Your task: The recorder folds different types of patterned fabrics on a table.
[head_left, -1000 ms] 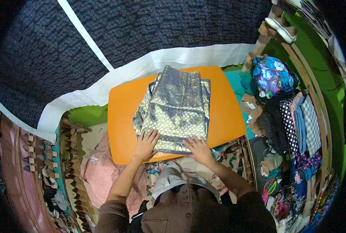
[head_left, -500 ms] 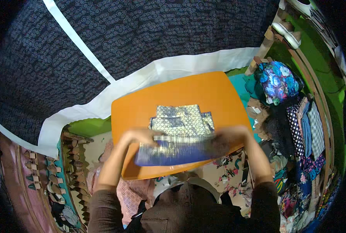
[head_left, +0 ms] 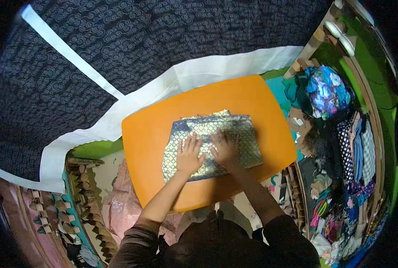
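A folded piece of shiny gold-and-navy patterned cloth [head_left: 210, 169] is lying near the middle of an orange, round-cornered table [head_left: 150, 147]. On it, the left hand [head_left: 190, 155] and the right hand [head_left: 225, 153] are resting palm down and side by side, fingers spread and pointing toward the far edge, thumbs facing each other; neither is gripping anything. Both forearms are slanting inward over the table's near edge.

The cloth's long axis is running from left to right, its right end angling slightly toward the far edge. A ragged gold flap is sticking out past the fold on the far side. Orange surface is showing all round the cloth, widest toward the far edge.

Beyond that edge, a white-bordered dark patterned fabric [head_left: 176, 35] is hanging; below the left edge, a crumpled pink cloth [head_left: 123, 210] is lying.
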Demonstrator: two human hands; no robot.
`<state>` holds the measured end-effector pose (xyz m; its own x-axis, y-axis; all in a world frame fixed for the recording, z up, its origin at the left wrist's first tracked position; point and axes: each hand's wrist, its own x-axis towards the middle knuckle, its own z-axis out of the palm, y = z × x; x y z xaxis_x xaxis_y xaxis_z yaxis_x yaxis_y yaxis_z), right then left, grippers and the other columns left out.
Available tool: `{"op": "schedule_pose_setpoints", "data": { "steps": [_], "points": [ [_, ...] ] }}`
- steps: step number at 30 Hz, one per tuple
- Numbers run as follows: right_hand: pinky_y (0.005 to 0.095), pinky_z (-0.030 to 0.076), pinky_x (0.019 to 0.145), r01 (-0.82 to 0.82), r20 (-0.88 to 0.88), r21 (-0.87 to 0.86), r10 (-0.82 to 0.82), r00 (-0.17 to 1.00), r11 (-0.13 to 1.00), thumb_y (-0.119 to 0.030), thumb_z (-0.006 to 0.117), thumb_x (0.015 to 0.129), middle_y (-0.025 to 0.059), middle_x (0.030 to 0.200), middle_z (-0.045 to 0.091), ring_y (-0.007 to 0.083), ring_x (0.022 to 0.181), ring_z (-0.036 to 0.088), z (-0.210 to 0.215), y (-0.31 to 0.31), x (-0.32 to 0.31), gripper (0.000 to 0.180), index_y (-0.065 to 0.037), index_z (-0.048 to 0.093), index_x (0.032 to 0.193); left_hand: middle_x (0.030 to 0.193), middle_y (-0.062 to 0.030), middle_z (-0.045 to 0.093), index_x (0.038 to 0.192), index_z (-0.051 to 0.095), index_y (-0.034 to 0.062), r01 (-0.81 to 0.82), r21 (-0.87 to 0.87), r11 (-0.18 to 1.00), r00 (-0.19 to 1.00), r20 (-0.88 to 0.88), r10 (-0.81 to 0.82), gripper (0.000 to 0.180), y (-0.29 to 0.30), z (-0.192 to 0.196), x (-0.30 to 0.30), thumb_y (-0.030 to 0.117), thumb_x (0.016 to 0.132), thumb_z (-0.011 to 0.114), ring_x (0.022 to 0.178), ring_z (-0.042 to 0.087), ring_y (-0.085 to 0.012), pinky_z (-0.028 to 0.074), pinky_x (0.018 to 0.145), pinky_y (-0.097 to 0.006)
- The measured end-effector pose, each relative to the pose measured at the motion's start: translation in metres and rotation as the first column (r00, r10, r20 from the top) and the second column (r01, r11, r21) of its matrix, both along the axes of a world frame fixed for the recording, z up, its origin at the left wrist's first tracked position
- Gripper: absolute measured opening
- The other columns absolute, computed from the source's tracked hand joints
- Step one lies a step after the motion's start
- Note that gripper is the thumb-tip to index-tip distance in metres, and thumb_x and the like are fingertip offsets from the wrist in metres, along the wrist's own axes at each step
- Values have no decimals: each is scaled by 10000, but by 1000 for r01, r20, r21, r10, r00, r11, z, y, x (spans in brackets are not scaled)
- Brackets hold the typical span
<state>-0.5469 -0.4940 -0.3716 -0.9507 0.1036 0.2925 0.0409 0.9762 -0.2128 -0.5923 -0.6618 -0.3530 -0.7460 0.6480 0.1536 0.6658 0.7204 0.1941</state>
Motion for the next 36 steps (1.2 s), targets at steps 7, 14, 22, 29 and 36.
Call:
{"op": "schedule_pose_setpoints", "data": {
  "steps": [7,14,22,29,36],
  "points": [
    [565,156,1011,120,218,113,-142,965,986,-392,333,902,94,1418,203,271,1276,254,-37,75,-3,525,-136,262,1355,1395,-109,269,1311,367,170,-116,33,993,991,69,114,531,-25,-22,-33,450,861,397,1280,251,-298,155,1045,-468],
    [524,196,1006,70,237,246,-130,963,967,-373,313,915,135,1402,215,284,1257,277,-29,70,19,520,-77,276,1340,1388,-172,249,1337,300,116,-309,-163,937,946,51,321,620,-57,-47,-60,511,863,357,1280,234,-323,160,1026,-504],
    [483,223,1007,-227,350,26,204,914,974,-275,559,787,177,1330,330,337,1227,304,11,85,-18,603,-51,333,1300,1289,-158,374,1242,416,97,276,129,952,958,42,-284,568,13,35,5,274,732,590,1180,374,-289,289,960,-490],
    [437,339,926,-317,135,-125,333,933,940,-424,678,660,170,1215,461,352,1130,418,-5,73,-64,774,-59,373,1270,1285,-36,426,1174,495,222,447,-105,889,887,-82,-455,381,-9,-28,47,208,793,477,1203,373,-229,265,1004,-470],
    [397,358,908,87,379,-704,269,885,705,-368,665,728,189,1153,502,316,1074,475,12,41,-8,674,0,401,1227,1149,-59,533,1011,560,116,286,9,958,948,142,-284,370,-102,-6,-4,42,650,601,1153,422,-245,299,961,-460]
  ]
}}
